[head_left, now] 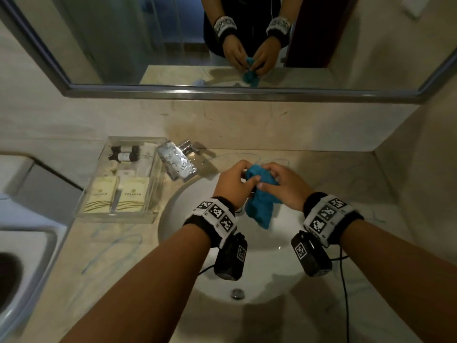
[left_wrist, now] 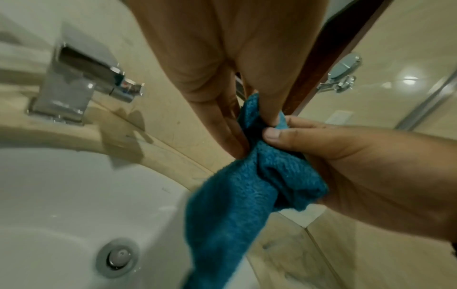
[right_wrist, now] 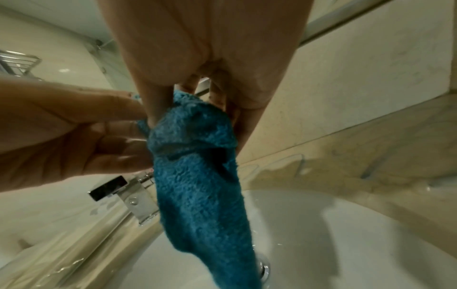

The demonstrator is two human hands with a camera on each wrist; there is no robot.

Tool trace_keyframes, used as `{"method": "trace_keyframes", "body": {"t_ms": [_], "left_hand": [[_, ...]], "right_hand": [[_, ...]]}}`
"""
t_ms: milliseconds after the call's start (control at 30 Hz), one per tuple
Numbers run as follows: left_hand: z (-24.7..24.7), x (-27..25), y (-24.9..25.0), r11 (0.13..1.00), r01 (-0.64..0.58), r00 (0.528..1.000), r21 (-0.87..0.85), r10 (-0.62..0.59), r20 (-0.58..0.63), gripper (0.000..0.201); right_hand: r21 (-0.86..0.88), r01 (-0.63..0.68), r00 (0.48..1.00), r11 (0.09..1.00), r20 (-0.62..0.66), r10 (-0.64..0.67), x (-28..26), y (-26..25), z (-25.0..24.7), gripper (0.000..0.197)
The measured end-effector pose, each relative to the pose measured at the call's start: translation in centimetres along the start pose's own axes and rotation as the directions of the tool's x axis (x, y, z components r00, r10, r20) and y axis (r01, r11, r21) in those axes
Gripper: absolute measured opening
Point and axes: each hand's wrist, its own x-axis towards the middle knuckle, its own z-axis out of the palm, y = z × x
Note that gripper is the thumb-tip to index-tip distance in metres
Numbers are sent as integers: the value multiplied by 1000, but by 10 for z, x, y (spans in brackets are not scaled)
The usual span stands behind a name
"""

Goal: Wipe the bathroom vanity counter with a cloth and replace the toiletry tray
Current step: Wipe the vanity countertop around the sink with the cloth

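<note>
A teal cloth hangs bunched over the white sink basin. My left hand pinches its upper left part and my right hand pinches its upper right part, thumbs close together. In the left wrist view the cloth droops from my left hand while the right hand grips its top. In the right wrist view the cloth dangles from my right hand, with the left hand beside it. The clear toiletry tray stands on the beige counter left of the basin.
A chrome faucet rises behind the basin, next to the tray. The tray holds small bottles and sachets. A mirror spans the wall above. A toilet sits at the left. The drain lies near the basin's front.
</note>
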Motion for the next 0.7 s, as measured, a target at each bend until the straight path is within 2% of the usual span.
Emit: {"method": "trace_keyframes", "body": {"t_ms": [100,267,400,500,600,700], "left_hand": [[2,18,-20,999,28,999,36,-28,15,11],[7,37,-42,995,3,999,103,-7,38,13],[3,49,-56,973,55,995,223,-72,68,33],[-6,59,-71,918,75,992,390,-107,60,41],[-17,71,-84,852,128,990,508,-140,-14,44],[-24,82,-94,773,178,982,609,-180,-59,48]], "right_hand": [[26,-19,999,999,38,18,14,13,5,39],[-89,-28,999,996,-19,26,42,29,9,22],[-136,-36,996,990,-87,24,68,34,5,26],[-186,-42,990,982,-137,16,97,38,0,26],[-244,-65,987,968,-158,26,129,40,1,31],[-246,-32,988,969,-155,-6,153,36,13,36]]}}
